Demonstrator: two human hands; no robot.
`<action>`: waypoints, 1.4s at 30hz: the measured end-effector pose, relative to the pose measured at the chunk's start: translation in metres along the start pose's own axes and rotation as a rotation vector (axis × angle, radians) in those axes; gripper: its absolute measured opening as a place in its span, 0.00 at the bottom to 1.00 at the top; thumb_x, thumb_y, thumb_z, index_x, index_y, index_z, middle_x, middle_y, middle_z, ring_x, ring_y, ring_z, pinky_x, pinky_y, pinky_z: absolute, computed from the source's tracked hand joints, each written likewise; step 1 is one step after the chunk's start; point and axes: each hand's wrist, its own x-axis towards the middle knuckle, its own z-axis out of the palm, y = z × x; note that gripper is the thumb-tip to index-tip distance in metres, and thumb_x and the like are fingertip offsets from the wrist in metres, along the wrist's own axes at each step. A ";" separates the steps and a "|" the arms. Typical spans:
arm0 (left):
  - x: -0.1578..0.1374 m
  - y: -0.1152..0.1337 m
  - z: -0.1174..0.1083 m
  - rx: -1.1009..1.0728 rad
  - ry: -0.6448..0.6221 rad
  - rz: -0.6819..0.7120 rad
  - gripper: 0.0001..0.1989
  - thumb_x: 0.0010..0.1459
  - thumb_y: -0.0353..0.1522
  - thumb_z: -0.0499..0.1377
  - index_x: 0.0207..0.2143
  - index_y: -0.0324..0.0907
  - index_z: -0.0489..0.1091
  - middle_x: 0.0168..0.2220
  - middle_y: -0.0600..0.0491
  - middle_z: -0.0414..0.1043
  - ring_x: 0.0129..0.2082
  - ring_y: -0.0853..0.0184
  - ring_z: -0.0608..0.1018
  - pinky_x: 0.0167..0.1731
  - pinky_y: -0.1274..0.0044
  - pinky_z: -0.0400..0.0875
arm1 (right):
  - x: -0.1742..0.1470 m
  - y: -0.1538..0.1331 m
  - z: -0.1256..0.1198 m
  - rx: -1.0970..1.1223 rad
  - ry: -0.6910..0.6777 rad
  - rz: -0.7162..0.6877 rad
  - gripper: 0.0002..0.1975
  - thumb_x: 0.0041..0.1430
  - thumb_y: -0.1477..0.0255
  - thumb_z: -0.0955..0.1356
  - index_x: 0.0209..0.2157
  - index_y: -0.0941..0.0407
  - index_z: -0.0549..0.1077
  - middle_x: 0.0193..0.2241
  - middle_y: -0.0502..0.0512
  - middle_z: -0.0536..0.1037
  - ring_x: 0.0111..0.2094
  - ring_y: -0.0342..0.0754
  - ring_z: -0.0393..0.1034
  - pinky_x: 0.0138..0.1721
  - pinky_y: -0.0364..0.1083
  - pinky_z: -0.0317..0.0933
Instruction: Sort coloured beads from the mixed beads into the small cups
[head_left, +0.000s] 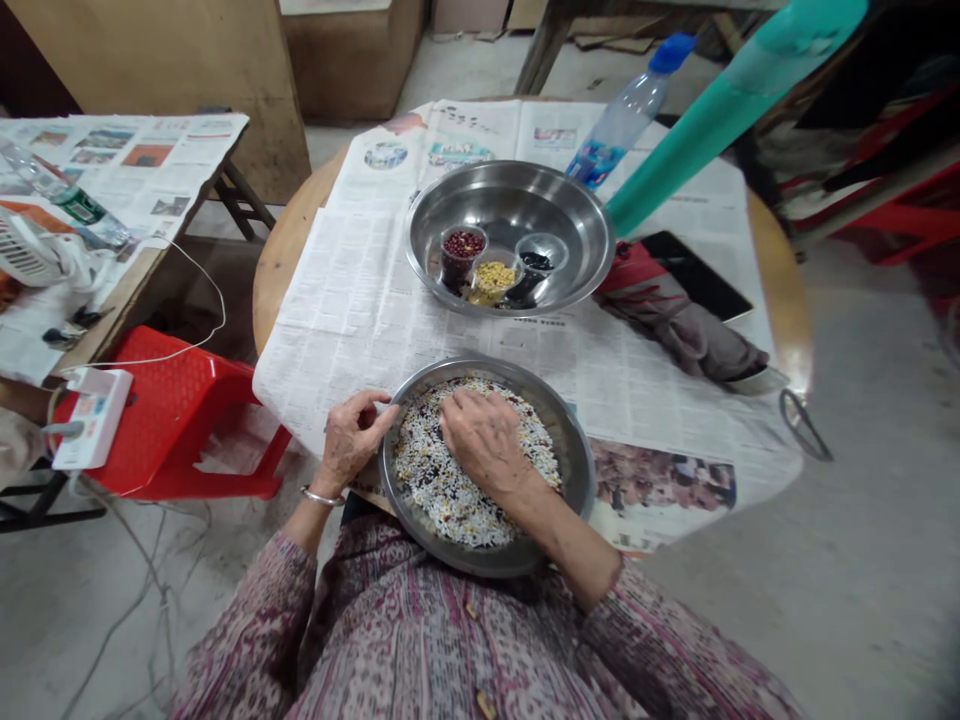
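A metal basin (pixel 576 470) at the table's near edge holds a mix of white grains with yellow, dark red and black beans (pixel 450 490). My left hand (pixel 354 435) is at its left rim, fingers curled and thumb against the edge. My right hand (pixel 484 435) is inside the basin, its fingers bent together and pointing down into the mix; their tips are hidden. Beyond stands a larger metal bowl (pixel 525 185) with three clear cups: one of red beans (pixel 463 243), one of yellow beans (pixel 495 277), one of black beans (pixel 535 261).
Newspaper (pixel 330 300) covers the round table. Behind the bowl are a blue-capped bottle (pixel 622 120) and a green tube (pixel 720 110). A folded umbrella (pixel 675 320) and a dark tablet (pixel 697 275) lie right. A red stool (pixel 172 420) bears a power strip (pixel 91 420).
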 end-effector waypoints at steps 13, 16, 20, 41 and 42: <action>0.001 0.004 -0.001 0.005 -0.001 -0.022 0.09 0.58 0.37 0.62 0.35 0.40 0.76 0.19 0.61 0.60 0.19 0.74 0.62 0.25 0.80 0.59 | 0.009 0.010 0.005 0.160 0.015 0.096 0.09 0.62 0.76 0.63 0.31 0.57 0.74 0.30 0.57 0.80 0.32 0.50 0.70 0.38 0.48 0.54; 0.001 0.003 -0.001 0.004 0.000 -0.022 0.09 0.58 0.37 0.62 0.35 0.40 0.76 0.19 0.61 0.60 0.19 0.74 0.62 0.25 0.79 0.59 | 0.006 0.014 0.000 0.375 0.030 0.229 0.07 0.59 0.74 0.65 0.28 0.55 0.73 0.28 0.54 0.79 0.28 0.46 0.68 0.33 0.46 0.54; 0.001 0.002 0.000 -0.005 0.004 -0.017 0.10 0.58 0.37 0.62 0.35 0.39 0.77 0.18 0.61 0.59 0.19 0.74 0.62 0.24 0.80 0.59 | 0.001 0.019 -0.013 0.782 0.048 0.371 0.07 0.56 0.71 0.64 0.26 0.54 0.71 0.23 0.49 0.74 0.24 0.43 0.65 0.29 0.44 0.55; 0.000 0.003 -0.001 0.001 0.013 -0.007 0.10 0.58 0.37 0.63 0.36 0.39 0.77 0.19 0.62 0.59 0.20 0.75 0.62 0.24 0.81 0.58 | -0.029 0.028 -0.007 1.466 0.071 0.731 0.12 0.42 0.63 0.76 0.25 0.55 0.75 0.20 0.47 0.74 0.20 0.41 0.67 0.23 0.42 0.62; 0.000 0.003 -0.001 0.001 0.022 -0.002 0.10 0.58 0.37 0.63 0.35 0.39 0.77 0.19 0.62 0.59 0.19 0.75 0.62 0.24 0.81 0.58 | -0.030 0.028 -0.007 1.469 0.076 0.728 0.12 0.42 0.63 0.76 0.25 0.55 0.75 0.20 0.48 0.74 0.20 0.41 0.67 0.23 0.41 0.63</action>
